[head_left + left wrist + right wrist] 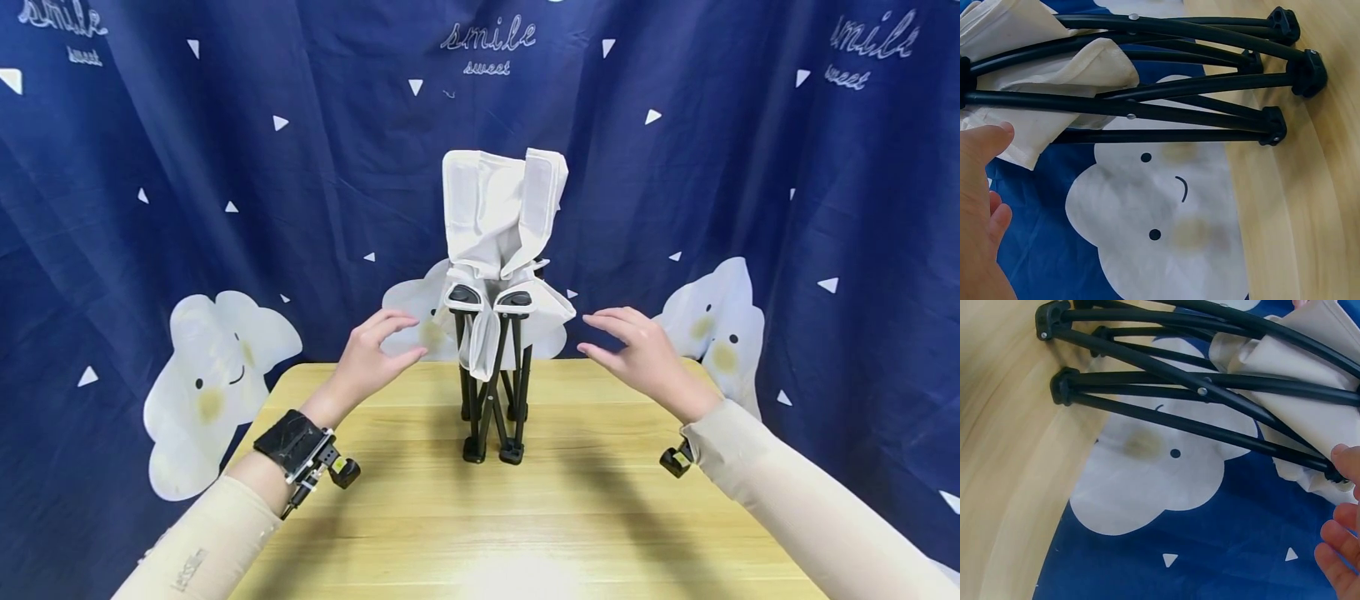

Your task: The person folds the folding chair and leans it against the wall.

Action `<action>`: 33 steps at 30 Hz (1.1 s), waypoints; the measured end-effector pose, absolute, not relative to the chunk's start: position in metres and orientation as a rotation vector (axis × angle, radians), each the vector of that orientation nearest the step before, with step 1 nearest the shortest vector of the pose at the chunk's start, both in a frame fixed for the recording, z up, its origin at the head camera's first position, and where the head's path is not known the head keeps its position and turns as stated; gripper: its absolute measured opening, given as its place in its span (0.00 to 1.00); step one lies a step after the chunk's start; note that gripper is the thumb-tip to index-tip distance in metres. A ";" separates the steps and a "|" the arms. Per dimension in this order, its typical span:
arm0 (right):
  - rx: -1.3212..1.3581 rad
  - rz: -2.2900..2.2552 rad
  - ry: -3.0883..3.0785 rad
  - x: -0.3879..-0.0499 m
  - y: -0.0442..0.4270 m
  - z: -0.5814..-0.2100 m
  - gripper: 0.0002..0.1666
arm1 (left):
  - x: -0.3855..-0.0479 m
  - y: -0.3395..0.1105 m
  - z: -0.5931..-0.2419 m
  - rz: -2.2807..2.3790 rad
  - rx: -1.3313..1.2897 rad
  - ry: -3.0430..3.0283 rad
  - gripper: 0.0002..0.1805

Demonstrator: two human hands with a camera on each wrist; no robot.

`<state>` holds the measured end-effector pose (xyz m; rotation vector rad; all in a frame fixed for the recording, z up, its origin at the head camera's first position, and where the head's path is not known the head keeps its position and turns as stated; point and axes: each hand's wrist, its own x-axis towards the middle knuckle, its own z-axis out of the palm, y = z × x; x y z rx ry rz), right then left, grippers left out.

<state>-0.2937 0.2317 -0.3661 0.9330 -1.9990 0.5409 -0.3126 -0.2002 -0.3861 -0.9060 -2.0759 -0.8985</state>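
Observation:
A small folding chair, its white fabric bunched at the top, stands upright and mostly folded on the wooden table. Its crossed black legs end in black feet. To its left, my left hand hovers with fingers bent loosely and thumb apart, touching nothing in the head view. My right hand is held the same way on the other side, with a gap to the fabric. Both palms face the chair. In the wrist views each thumb overlaps the fabric's edge, and parts of both hands are cut off.
Behind the table hangs a dark blue curtain with white triangles and cloud faces. The table's back edge runs just behind the chair. A camera is strapped to the left wrist, another to the right.

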 end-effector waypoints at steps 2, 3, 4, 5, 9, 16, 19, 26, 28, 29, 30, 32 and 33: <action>0.933 0.547 -2.001 -0.294 0.233 -0.370 0.25 | -0.312 -0.200 -0.388 -0.903 -0.904 -2.078 0.24; 0.932 0.549 -2.002 -0.294 0.233 -0.371 0.25 | -0.312 -0.200 -0.390 -0.907 -0.904 -2.077 0.24; 0.932 0.550 -2.002 -0.294 0.233 -0.373 0.25 | -0.312 -0.200 -0.391 -0.908 -0.905 -2.074 0.24; 0.932 0.551 -2.002 -0.294 0.233 -0.375 0.25 | -0.313 -0.200 -0.393 -0.912 -0.907 -2.071 0.24; 0.923 0.561 -2.015 -0.295 0.233 -0.381 0.26 | -0.315 -0.201 -0.399 -0.925 -0.918 -2.052 0.24; 0.900 0.593 -2.070 -0.294 0.232 -0.391 0.28 | -0.314 -0.202 -0.411 -0.926 -0.903 -2.091 0.26; 0.885 0.615 -2.094 -0.293 0.231 -0.395 0.29 | -0.313 -0.202 -0.414 -0.948 -0.884 -2.131 0.27; 0.850 0.661 -2.153 -0.292 0.231 -0.404 0.28 | -0.309 -0.199 -0.420 -1.105 -0.858 -2.251 0.28; 0.843 0.675 -2.170 -0.292 0.231 -0.406 0.29 | -0.309 -0.198 -0.422 -1.129 -0.855 -2.277 0.29; 0.839 0.682 -2.177 -0.291 0.230 -0.407 0.29 | -0.309 -0.197 -0.423 -1.136 -0.855 -2.283 0.29; 0.837 0.692 -2.182 -0.291 0.230 -0.408 0.28 | -0.309 -0.197 -0.424 -1.141 -0.851 -2.291 0.30; 0.831 0.704 -2.186 -0.291 0.229 -0.410 0.28 | -0.309 -0.197 -0.427 -1.139 -0.857 -2.288 0.30; 0.827 0.707 -2.185 -0.291 0.229 -0.412 0.28 | -0.309 -0.197 -0.428 -1.141 -0.862 -2.285 0.30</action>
